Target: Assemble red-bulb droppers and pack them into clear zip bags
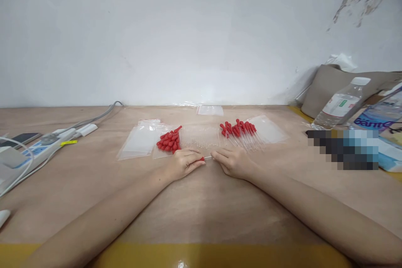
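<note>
My left hand (185,162) pinches a small red rubber bulb (202,158) at its fingertips. My right hand (234,161) pinches a thin clear glass tube (207,158) that meets the bulb between the two hands. Behind my left hand lies a heap of loose red bulbs (170,140). A row of clear glass tubes (201,137) lies in the middle. Behind my right hand lie several droppers with red bulbs fitted (243,132).
Clear zip bags (138,142) lie at the left of the heap, others (270,130) at the right. A white power strip (47,144) with cables sits at far left. A plastic water bottle (341,104), a beige bag (329,86) and packets sit at right.
</note>
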Motion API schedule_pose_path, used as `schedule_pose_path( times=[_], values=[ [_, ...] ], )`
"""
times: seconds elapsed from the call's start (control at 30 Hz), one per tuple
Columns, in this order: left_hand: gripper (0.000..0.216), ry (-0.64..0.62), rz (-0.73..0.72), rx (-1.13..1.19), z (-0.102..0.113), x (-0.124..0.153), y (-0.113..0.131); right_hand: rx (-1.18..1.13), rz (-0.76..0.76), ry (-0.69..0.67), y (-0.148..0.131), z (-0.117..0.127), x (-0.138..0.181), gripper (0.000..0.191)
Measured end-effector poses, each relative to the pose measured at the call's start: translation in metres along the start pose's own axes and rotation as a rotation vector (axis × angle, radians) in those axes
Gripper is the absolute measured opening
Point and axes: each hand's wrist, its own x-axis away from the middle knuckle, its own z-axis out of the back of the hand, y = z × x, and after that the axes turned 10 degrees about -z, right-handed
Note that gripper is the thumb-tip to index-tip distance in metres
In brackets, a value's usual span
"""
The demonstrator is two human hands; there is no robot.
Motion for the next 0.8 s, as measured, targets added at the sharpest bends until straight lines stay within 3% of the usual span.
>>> schedule_pose_path(
  times=[0.13, 0.47, 0.6, 0.8],
  values=[
    [0.013, 0.011, 0.02, -0.001, -0.002, -0.001, 0.003, 0.043, 0.066, 0.054, -0.001, 0.0, -0.001, 0.023],
    [0.02, 0.082, 0.032, -0.153, -0.003, -0.006, -0.001, -0.023, 0.042, 0.218, -0.003, -0.006, -0.006, 0.022],
    [0.023, 0.028, 0.108, -0.321, 0.005, -0.008, 0.0, 0.001, 0.069, 0.254, 0.002, -0.008, -0.007, 0.024],
    [0.017, -0.058, 0.182, -0.229, 0.004, -0.009, 0.005, -0.124, 0.071, 0.218, 0.005, -0.012, -0.005, 0.022]
  ],
)
